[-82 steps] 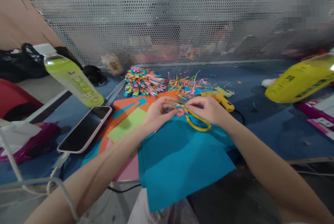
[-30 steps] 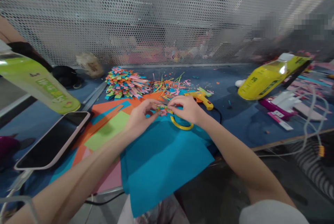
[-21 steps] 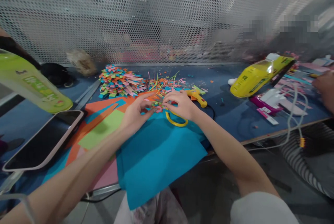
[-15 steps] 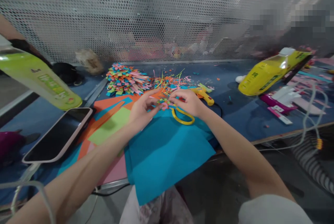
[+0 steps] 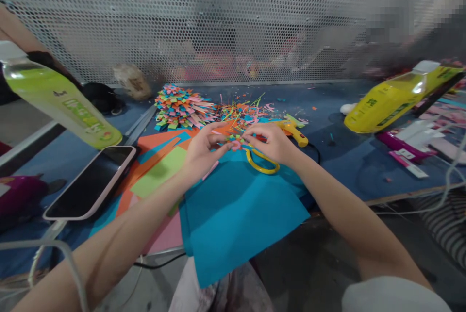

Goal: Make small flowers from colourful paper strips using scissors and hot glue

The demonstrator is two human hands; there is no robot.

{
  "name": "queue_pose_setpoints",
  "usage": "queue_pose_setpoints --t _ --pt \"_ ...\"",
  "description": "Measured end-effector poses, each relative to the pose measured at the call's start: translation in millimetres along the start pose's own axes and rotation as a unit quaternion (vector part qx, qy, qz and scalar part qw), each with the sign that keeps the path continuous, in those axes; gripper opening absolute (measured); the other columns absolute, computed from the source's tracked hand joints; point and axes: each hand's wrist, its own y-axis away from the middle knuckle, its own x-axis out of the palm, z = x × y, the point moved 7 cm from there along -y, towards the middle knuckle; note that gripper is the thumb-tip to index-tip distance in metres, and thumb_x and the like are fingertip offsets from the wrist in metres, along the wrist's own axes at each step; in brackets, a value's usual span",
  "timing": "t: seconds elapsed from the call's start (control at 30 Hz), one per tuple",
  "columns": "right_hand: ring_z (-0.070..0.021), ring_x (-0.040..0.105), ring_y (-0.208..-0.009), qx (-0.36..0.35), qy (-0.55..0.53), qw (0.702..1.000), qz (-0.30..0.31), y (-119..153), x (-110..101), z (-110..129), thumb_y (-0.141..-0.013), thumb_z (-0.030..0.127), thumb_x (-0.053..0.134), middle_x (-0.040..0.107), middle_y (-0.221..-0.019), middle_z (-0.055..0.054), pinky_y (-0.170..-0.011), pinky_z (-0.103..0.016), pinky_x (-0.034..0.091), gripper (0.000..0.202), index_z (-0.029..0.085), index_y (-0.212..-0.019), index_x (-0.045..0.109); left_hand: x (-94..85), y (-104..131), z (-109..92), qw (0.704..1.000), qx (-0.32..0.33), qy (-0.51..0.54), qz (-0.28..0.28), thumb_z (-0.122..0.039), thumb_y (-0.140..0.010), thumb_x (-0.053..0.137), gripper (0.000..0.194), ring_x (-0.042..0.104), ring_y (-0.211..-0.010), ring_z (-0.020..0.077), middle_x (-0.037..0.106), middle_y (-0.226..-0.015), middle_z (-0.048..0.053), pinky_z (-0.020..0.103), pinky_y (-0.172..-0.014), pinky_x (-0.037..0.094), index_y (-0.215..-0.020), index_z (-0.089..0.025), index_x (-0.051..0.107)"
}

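My left hand (image 5: 204, 151) pinches a small multicoloured paper piece (image 5: 236, 143) from its left side, with a pink strip showing under the fingers. My right hand (image 5: 271, 141) has its fingertips closed at the right side of the same piece. Below both hands lies a large blue sheet (image 5: 243, 215), which hangs over the table's front edge. The yellow scissors handle (image 5: 262, 162) rests on the sheet just under my right hand. Orange, green and pink sheets (image 5: 159, 172) lie beside my left forearm.
A fringed paper stack (image 5: 182, 108) stands behind my left hand, beside scattered scraps (image 5: 242, 110). A yellow glue gun (image 5: 295, 133) lies behind my right hand. A phone (image 5: 91, 183) and green bottle (image 5: 60, 98) are left; a yellow bottle (image 5: 388, 101) is right.
The whole view has shifted, so the things on the table appear farther right. A pink strip now shows below my left hand. Both hands remain at the small paper piece.
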Motion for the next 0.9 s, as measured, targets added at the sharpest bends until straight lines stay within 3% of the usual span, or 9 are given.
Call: queue_pose_setpoints --t 0.17,0.9 --pt "-0.0162 0.061 -0.079 0.009 0.024 1.000 0.007 0.0 1.4 -0.5 -0.086 0.023 0.052 0.069 -0.081 -0.006 -0.076 -0.029 0.044 0.017 0.016 -0.080 0.067 0.0 -0.8 2.5 1.000 0.007 -0.009 0.014 -0.030 -0.071 0.071 0.058 0.067 -0.078 0.0159 0.071 -0.078 0.001 0.024 -0.068 0.048 -0.123 -0.019 0.048" --pt "-0.0147 0.062 -0.071 0.049 -0.032 0.998 0.024 2.5 0.7 -3.5 -0.081 0.026 0.057 0.069 -0.074 -0.005 -0.068 -0.026 0.047 0.016 0.017 -0.071 0.066 0.5 1.6 1.3 0.996 0.019 -0.072 0.042 -0.029 -0.075 0.069 0.063 0.068 -0.093 0.0212 0.075 -0.091 0.005 0.033 -0.088 0.050 -0.133 -0.022 0.044"
